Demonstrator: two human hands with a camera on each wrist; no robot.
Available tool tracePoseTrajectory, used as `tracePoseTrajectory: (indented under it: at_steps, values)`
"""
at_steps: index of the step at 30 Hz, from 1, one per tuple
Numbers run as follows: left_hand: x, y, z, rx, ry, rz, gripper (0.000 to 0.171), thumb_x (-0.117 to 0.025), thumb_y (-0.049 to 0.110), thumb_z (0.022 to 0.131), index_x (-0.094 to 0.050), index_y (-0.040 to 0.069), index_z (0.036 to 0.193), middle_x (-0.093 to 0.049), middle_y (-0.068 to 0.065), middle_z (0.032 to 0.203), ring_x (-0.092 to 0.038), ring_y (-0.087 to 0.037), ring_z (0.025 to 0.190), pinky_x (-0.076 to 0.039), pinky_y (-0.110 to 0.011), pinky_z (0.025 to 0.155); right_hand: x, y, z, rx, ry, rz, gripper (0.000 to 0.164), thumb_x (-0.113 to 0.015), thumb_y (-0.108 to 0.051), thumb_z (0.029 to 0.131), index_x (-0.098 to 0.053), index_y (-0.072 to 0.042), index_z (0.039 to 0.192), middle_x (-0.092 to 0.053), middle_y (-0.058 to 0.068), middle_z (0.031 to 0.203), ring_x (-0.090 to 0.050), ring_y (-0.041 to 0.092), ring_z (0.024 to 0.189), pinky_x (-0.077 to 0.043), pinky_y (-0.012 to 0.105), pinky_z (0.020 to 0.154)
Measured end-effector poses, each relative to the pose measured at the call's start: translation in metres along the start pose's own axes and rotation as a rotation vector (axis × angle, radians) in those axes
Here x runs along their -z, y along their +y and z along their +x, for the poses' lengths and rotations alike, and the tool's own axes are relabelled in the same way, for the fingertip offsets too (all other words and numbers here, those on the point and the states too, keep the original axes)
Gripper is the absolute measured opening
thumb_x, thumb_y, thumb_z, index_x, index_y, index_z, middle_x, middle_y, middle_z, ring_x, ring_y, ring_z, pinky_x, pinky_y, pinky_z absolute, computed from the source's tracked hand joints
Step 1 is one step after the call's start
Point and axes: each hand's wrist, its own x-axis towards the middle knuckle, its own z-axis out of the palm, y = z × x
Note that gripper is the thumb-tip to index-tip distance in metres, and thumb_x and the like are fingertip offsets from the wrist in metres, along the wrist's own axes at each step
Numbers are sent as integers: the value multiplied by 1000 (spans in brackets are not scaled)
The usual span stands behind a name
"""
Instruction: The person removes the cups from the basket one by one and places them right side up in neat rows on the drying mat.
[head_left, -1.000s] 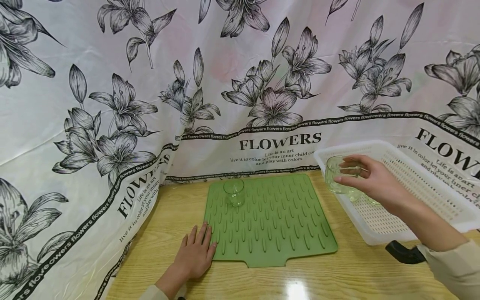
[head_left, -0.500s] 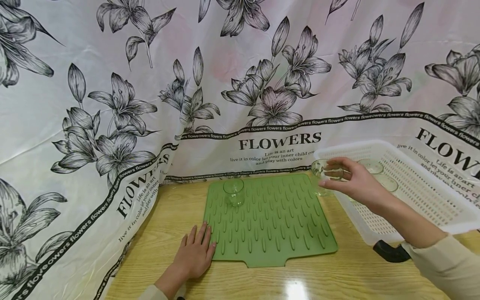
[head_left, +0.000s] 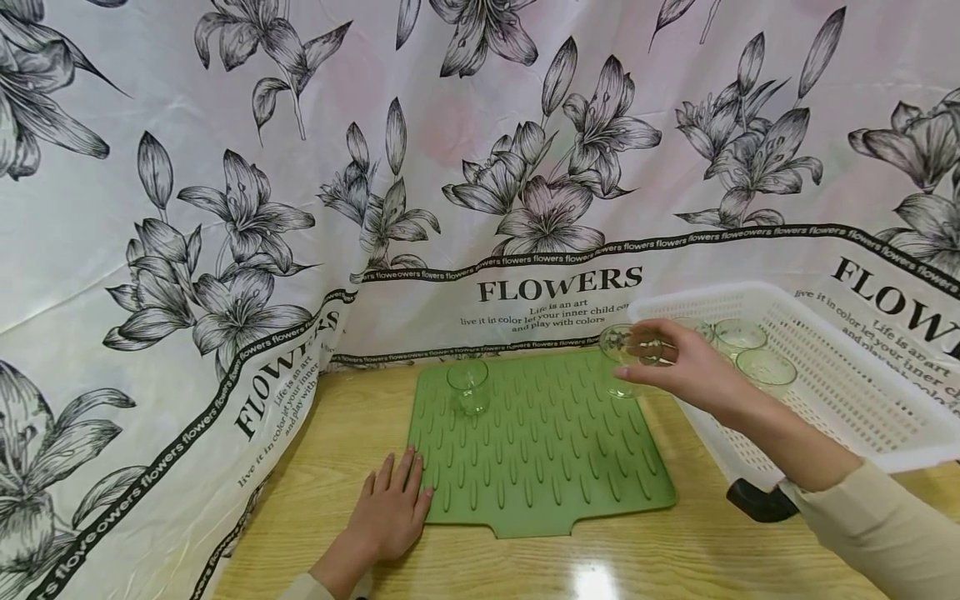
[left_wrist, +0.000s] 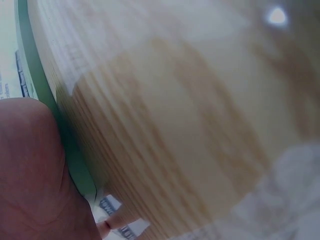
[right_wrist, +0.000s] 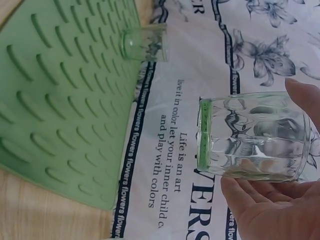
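Observation:
My right hand [head_left: 678, 362] holds a clear drinking glass [right_wrist: 257, 137] upright between thumb and fingers, its base off the table. In the head view that glass hangs over the far right corner of the green ridged mat [head_left: 532, 442]. A second glass [head_left: 468, 387] stands upright on the mat's far left part. My left hand [head_left: 392, 504] lies flat with spread fingers on the table, fingertips at the mat's left edge. The left wrist view shows only a blurred part of that hand [left_wrist: 35, 170] beside the green edge.
A white perforated plastic basket [head_left: 862, 417] stands at the right, with several glasses inside, among them one glass [head_left: 765, 368] near its left wall. A floral cloth [head_left: 540, 167] hangs behind and to the left. The wooden table [head_left: 637, 558] shows in front of the mat.
My right hand has carried the glass left, from above the basket's left side to over the mat's far right corner. More glasses in the basket show now. The left hand has stayed put.

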Motion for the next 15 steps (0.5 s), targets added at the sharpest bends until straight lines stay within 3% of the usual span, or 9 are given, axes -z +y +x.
tracePoseTrajectory:
  at_steps: [6, 15]
  values:
    - [-1, -2, 1, 0, 1, 9, 66, -22, 50, 112, -26, 9, 163, -14, -11, 171, -14, -43, 155, -19, -66, 119, -3, -4, 6, 11, -8, 13, 85, -78, -33, 93, -32, 0, 156, -48, 24, 149, -44, 44, 141, -44, 58, 109]
    - [11, 6, -4, 5, -28, -32, 65, -25, 47, 112, -26, 7, 163, -15, -12, 171, -13, -44, 155, -17, -68, 119, -13, -7, 15, 23, -15, 21, 83, -80, -33, 91, -36, -1, 153, -51, 24, 145, -46, 44, 139, -44, 57, 108]
